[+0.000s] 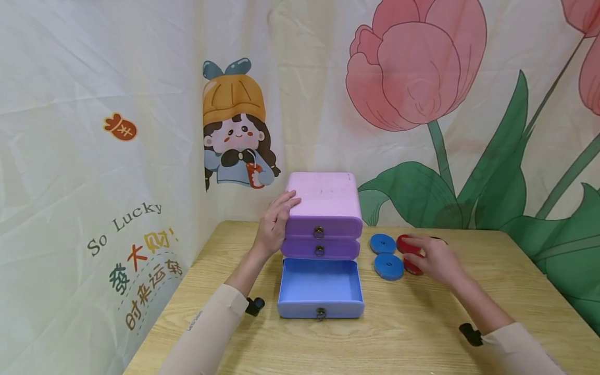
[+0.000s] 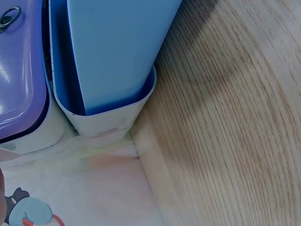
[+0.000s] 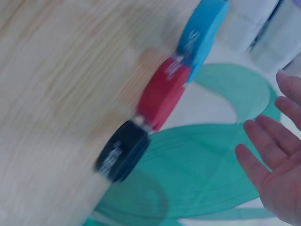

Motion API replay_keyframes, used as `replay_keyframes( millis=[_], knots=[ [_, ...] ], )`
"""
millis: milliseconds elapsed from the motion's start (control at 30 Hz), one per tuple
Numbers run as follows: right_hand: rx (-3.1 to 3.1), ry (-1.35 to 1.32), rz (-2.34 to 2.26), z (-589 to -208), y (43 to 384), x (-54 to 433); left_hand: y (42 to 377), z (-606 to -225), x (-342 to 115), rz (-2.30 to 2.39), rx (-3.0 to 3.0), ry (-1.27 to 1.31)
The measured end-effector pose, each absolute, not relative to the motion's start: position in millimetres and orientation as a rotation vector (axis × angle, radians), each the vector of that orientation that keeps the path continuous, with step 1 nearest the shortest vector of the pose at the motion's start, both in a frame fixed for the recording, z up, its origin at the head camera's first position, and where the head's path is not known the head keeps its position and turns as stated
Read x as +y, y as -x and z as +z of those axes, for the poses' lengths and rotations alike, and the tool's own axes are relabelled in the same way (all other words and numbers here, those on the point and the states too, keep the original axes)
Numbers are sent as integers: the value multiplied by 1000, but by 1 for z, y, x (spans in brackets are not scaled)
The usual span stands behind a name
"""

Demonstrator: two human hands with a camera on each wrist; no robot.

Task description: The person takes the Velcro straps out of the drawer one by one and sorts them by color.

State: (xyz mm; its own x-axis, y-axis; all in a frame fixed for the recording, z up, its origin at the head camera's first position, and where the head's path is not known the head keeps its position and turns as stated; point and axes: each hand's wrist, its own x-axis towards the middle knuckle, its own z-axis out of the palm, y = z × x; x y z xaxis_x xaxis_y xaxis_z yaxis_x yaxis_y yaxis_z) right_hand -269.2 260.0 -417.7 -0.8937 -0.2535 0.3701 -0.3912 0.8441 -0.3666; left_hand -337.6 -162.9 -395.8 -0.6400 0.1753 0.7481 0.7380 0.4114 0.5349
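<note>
A small drawer cabinet (image 1: 323, 195) with a pink top stands on the table. Its two purple drawers (image 1: 300, 249) are closed, and the blue bottom drawer (image 1: 321, 310) is pulled out with a bare floor. My left hand (image 1: 273, 226) rests against the cabinet's upper left side, fingers extended over the top edge. Right of the cabinet lie two blue discs (image 1: 388, 267) with small centre holes. Beside them are two red discs (image 1: 404, 244), partly covered by my right hand (image 1: 435, 256), whose fingers are spread and hold nothing. Behind that hand, a black disc (image 3: 123, 151) appears in the right wrist view.
The wooden table (image 1: 375, 333) reaches back to a printed cloth (image 1: 319, 104) with tulips and a cartoon figure. Another cloth (image 1: 94, 78) hangs along the left side. Small metal ring pulls (image 1: 321, 313) hang on the drawer fronts.
</note>
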Motion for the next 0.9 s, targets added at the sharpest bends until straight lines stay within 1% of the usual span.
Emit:
replay_keyframes(
  millis=[533,900],
  knots=[
    [-2470,-871,694,-411,249,207,339,-396,-162,-1203,-2068,775],
    [-2427,-1044,731,-410,233,169,339,-395,-163,-1201,-2076,774]
  ],
)
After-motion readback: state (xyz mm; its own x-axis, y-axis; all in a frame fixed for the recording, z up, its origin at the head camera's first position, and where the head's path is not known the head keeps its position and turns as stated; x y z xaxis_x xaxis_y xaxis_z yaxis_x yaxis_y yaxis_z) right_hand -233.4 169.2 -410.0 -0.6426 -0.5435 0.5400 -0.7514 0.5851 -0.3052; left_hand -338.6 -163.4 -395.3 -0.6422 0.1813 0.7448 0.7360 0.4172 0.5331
